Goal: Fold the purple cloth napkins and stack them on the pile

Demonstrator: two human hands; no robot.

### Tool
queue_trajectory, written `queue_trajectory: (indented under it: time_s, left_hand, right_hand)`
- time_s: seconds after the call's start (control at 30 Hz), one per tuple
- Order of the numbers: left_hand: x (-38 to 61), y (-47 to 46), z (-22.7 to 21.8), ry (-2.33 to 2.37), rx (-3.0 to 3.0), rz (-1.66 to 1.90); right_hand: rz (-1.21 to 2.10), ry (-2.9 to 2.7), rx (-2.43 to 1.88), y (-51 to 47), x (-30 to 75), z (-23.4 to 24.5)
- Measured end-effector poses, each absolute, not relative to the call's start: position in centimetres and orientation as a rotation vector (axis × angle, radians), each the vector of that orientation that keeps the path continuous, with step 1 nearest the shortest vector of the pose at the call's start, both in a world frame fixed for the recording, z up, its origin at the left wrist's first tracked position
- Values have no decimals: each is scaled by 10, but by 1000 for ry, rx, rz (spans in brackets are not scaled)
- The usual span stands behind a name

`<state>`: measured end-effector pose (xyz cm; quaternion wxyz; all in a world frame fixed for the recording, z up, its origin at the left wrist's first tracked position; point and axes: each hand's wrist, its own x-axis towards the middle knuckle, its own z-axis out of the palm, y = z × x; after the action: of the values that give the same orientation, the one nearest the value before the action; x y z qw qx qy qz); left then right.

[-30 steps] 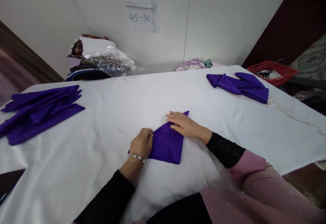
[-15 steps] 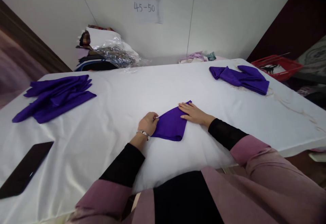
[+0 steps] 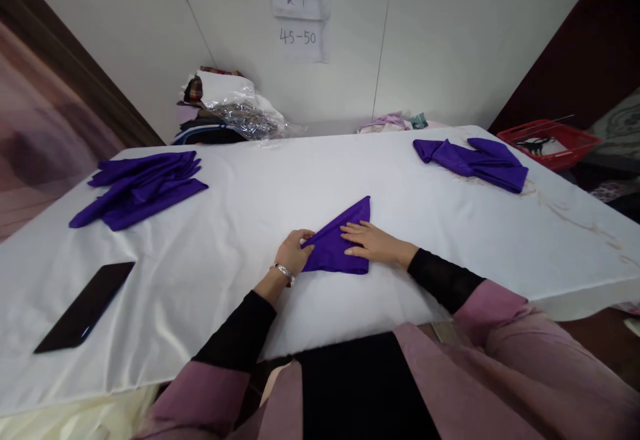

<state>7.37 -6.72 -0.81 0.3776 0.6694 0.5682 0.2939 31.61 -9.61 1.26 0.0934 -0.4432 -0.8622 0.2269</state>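
A purple cloth napkin, folded into a triangle, lies on the white tablecloth in front of me. My left hand pinches the napkin's left corner with curled fingers. My right hand lies flat on the napkin's right half, fingers stretched out and pressing it down. A bracelet sits on my left wrist.
A pile of purple napkins lies at the far left, another pile at the far right. A black phone rests near the left front edge. Bagged fabrics stand against the wall. A red basket sits beyond the table's right side.
The napkin went from a wider folded shape to a narrower triangle pointing up and right. Both hands stayed on it. The camera pulled back, bringing the phone and table's front edge into view.
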Motion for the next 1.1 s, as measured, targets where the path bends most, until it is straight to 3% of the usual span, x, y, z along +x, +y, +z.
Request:
queue_trajectory:
  time_s: [0.2, 0.53, 0.63, 0.73, 0.83, 0.93, 1.1]
  left_hand:
    - [65, -91, 3, 1333, 1414, 760]
    - [76, -126, 15, 1157, 993, 886]
    - [72, -130, 18, 1182, 1040, 731]
    - [65, -124, 20, 1293, 1453, 697]
    - [65, -114, 17, 1050, 1927, 763]
    - [73, -107, 14, 756, 2160, 597]
    - [87, -105, 11, 810, 2230, 491]
  right_hand:
    - [538, -2536, -1191, -128, 287, 22]
    - [289, -2340, -1193, -165, 229, -6]
    - [467, -2231, -1171, -166, 243, -6]
    - [737, -2026, -1152, -171, 256, 0]
    - [997, -1846, -1056, -176, 266, 10]
    - [1195, -1663, -1036, -177, 276, 18]
    - [1494, -1354, -1168, -165, 297, 22]
